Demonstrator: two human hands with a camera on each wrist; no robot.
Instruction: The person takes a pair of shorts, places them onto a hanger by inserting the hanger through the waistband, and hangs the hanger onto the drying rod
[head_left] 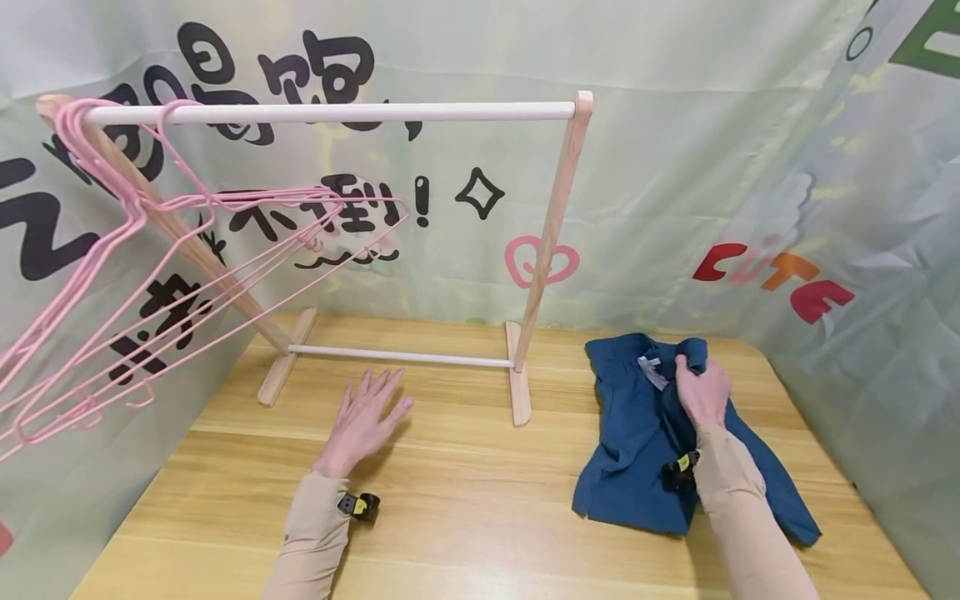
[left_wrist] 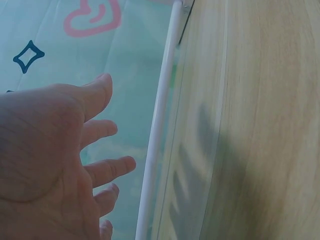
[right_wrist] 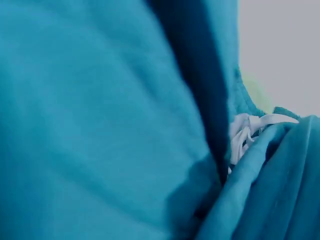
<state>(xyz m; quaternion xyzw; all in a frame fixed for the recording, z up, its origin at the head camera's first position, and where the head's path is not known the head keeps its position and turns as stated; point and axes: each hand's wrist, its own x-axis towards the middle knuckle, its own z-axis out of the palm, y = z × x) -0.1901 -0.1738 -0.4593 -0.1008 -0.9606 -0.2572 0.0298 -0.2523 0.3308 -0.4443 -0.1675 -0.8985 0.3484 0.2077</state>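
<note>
A pair of dark blue shorts [head_left: 626, 450] lies on the right side of the table, its waistband at the far end and its legs spread toward me. My right hand [head_left: 703, 392] grips the waistband near its right end and lifts that part a little. White drawstring [right_wrist: 242, 137] shows at the waist in the right wrist view, where blue cloth fills most of the picture and hides the hand. My left hand [head_left: 365, 425] hovers over the table left of centre, fingers spread and holding nothing. In the left wrist view, that hand [left_wrist: 45, 155] appears near the rack's lower bar [left_wrist: 159, 110].
A wooden rack with a white top rail [head_left: 337, 112] stands at the back left. Several pink hangers [head_left: 135, 204] hang from its left end and jut toward me. The rack's right foot [head_left: 519, 387] stands between my hands. Printed cloth [head_left: 675, 167] walls in the wooden table [head_left: 465, 492].
</note>
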